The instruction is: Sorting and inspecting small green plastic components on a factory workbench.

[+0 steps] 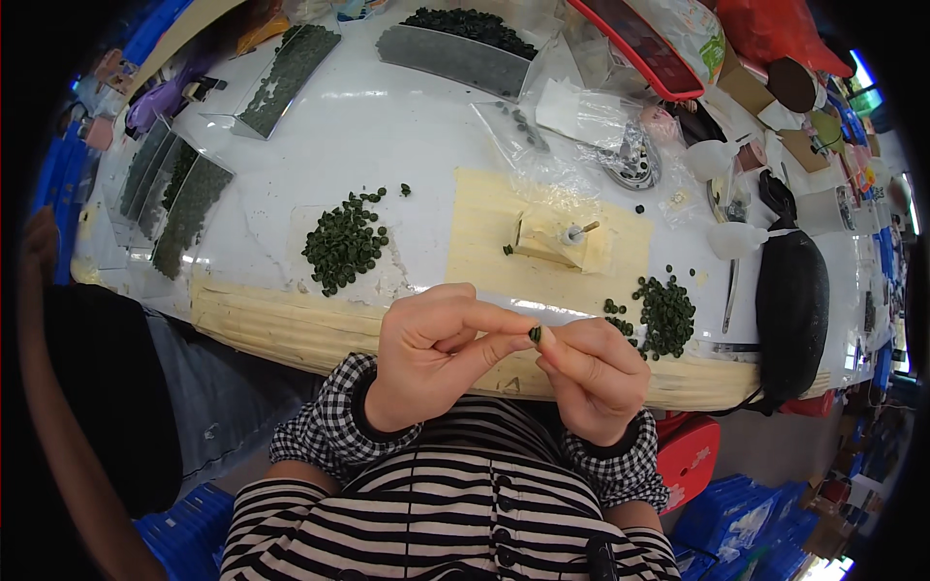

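Observation:
Over the table's front edge, my left hand [431, 353] and my right hand [599, 373] meet fingertip to fingertip. Both pinch one small dark green piece [535, 334], mostly covered by the fingers; its exact kind is too small to tell. A heap of small dark green round pieces [344, 244] lies beyond my left hand. Just past my right hand is another heap of such pieces [666, 318]. Between the heaps, a small block fixture [552, 242] with an upright metal pin stands on a yellow-taped patch [475, 223].
See-through bins of green pieces stand at the back [455, 60], back left [281, 87] and left [194, 208]. A red-framed device [644, 44], plastic bags [601, 126] and a black pouch [792, 300] lie to the right. Another person's arm [58, 407] is at far left.

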Demonstrator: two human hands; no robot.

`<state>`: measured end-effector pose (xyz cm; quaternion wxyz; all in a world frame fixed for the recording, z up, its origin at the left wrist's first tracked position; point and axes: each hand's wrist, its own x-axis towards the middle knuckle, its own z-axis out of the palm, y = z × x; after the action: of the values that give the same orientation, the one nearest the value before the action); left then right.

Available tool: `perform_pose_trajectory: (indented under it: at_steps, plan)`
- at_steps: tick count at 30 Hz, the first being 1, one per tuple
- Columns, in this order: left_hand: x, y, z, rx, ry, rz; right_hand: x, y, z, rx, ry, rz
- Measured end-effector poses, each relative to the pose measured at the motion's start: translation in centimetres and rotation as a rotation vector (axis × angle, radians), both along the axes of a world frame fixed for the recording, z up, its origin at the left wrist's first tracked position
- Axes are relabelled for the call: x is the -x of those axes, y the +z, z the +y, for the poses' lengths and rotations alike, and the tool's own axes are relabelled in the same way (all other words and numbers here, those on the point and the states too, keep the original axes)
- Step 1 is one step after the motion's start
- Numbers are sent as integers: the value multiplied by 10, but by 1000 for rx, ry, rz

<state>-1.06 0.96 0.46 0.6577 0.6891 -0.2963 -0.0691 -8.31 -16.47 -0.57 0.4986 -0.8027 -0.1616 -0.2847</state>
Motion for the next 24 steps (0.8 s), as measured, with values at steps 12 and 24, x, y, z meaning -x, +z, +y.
perform_pose_trajectory:
  at_steps: [12,24]
  plan:
    - [0,2,-2,-5,46,-86,5,4,6,-56,-38,96]
    - [0,8,-2,-64,72,-152,6,5,6,-12,-70,86]
